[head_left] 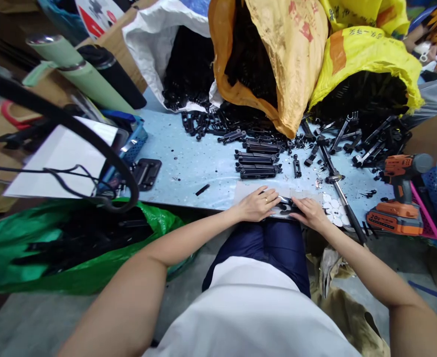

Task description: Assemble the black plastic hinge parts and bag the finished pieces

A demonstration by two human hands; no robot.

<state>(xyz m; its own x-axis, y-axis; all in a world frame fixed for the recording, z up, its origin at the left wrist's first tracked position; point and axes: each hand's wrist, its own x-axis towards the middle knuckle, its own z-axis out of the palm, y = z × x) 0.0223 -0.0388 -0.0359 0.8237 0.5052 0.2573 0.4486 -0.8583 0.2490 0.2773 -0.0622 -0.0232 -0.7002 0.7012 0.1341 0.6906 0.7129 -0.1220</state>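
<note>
Several open sacks [300, 64] on blue worktop [181, 171], grey floor [35, 325], left fingers [271, 196] and right fingers [303, 205] holding black part [285, 200]

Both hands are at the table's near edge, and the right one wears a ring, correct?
Not quite: the head view shows the ring on the left hand, not the right hand. Both hands are at the near edge of the table.

One head-worn camera faces forward and steeply down. Shirt [255, 307] nearest, at bottom edge; left hand [257, 204] and right hand [310, 213] at middle range, by the bench [181, 163]'s near edge; sacks [296, 54] farther, along the top. Floor [28, 322] shows lower left.
</note>
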